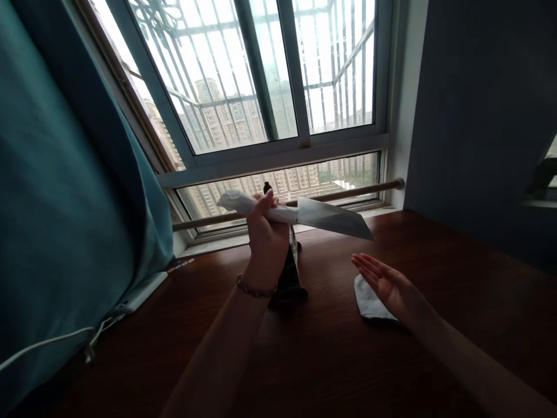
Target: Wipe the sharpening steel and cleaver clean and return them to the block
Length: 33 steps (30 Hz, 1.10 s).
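My left hand grips a kitchen knife by its handle, which is wrapped in something white like a cloth or tissue. The broad blade points right and slightly down, held above the table, and the loose end of the white wrap sticks out left of my fist. My right hand is held palm up with fingers stretched out, below and right of the blade tip, apart from it. A folded white cloth lies on the table just behind that hand, partly hidden by it. A dark stand stands behind my left wrist, partly covered.
The brown wooden table reaches the window sill. A metal rail crosses in front of the barred window. On the left hangs a teal curtain, with a white power strip and cable near its hem. A dark wall rises at right.
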Each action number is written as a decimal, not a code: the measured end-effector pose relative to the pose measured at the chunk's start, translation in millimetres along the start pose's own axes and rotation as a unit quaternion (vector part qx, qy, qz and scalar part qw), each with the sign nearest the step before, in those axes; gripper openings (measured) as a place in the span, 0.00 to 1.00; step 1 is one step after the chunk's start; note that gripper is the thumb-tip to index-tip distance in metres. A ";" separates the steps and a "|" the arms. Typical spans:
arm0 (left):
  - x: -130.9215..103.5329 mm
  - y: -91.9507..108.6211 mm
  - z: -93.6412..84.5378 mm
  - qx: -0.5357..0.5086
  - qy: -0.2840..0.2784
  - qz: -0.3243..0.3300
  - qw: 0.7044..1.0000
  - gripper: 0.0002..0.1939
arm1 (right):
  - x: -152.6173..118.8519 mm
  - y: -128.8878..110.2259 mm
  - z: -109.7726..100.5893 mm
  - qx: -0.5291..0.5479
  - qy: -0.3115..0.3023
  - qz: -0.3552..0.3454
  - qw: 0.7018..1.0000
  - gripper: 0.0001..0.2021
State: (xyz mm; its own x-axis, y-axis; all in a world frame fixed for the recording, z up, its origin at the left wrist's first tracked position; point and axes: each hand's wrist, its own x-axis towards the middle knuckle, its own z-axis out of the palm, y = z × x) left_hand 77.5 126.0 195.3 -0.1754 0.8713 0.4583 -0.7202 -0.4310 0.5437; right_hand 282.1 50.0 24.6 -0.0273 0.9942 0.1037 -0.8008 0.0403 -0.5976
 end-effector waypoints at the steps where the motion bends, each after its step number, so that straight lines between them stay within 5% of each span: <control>1: -5.9 -6.1 -6.0 -0.025 0.001 -0.017 1.000 0.16 | 1.9 -4.7 -2.3 0.028 0.031 -0.003 0.999 0.15; 9: -33.4 -26.6 -39.8 -0.026 0.003 -0.073 0.997 0.16 | 12.7 -11.3 -19.7 0.043 0.188 0.010 0.981 0.06; 18: -98.4 -19.4 -86.5 0.048 -0.044 -0.230 0.971 0.08 | 21.8 0.9 -43.9 -0.016 0.311 -0.022 0.950 0.08; 21: -108.1 -8.5 -113.3 0.079 -0.160 -0.368 0.913 0.35 | 23.4 -7.1 -47.7 -0.031 0.321 -0.034 0.946 0.09; 24: -108.1 -1.3 -148.7 0.066 -0.359 -0.523 0.770 0.38 | 23.8 -11.7 -50.6 -0.067 0.325 -0.042 0.942 0.11; 28: -99.1 0.1 -195.5 -0.045 -0.506 -0.571 0.645 0.60 | 23.6 -9.1 -52.0 -0.097 0.323 -0.040 0.941 0.13; 33: -86.6 4.4 -210.9 -0.099 -0.433 -0.617 0.650 0.65 | 21.9 -4.4 -50.4 -0.122 0.298 -0.029 0.946 0.16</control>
State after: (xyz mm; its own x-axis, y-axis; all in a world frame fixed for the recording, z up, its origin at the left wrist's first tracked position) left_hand -52.0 98.1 9.7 0.9991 0.0303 0.0294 -0.0416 0.5832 0.8113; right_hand 315.2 76.5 -10.6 0.4124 0.8666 -0.2808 -0.6261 0.0457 -0.7784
